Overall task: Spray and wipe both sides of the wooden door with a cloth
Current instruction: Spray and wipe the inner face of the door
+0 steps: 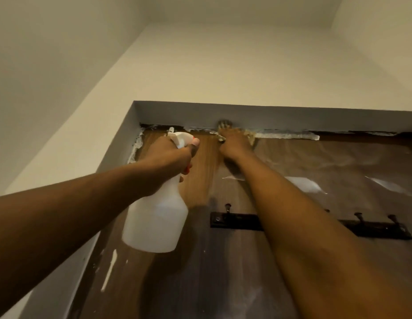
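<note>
Hands were both up at the top of the wooden door (pixel 315 162), which I saw from below, sitting in a grey frame (pixel 269 115) under a white wall. Left hand (pixel 168 155) gripped the white spray bottle (pixel 156 226) round the neck, fingers curled tight, one fingertip up by the nozzle head. Nozzle sat near the door's top left corner, bottle body hanging below the fist, just in front of the wood. Right hand (pixel 235 141) lay on the cloth (pixel 252 137), pressing it to the door at the top edge, right where door met frame. Cloth stuck out past the hand on the right and above. Fingers there were blurred and mostly hidden, so I couldn't tell whether they were flat or curled into the cloth. Lighter wood strip ran down between the two hands; rest of the panel looked darker, with white streaks and smears. Dark hook rail (pixel 237 221) was screwed to the door below the right forearm, which covered its middle.
</note>
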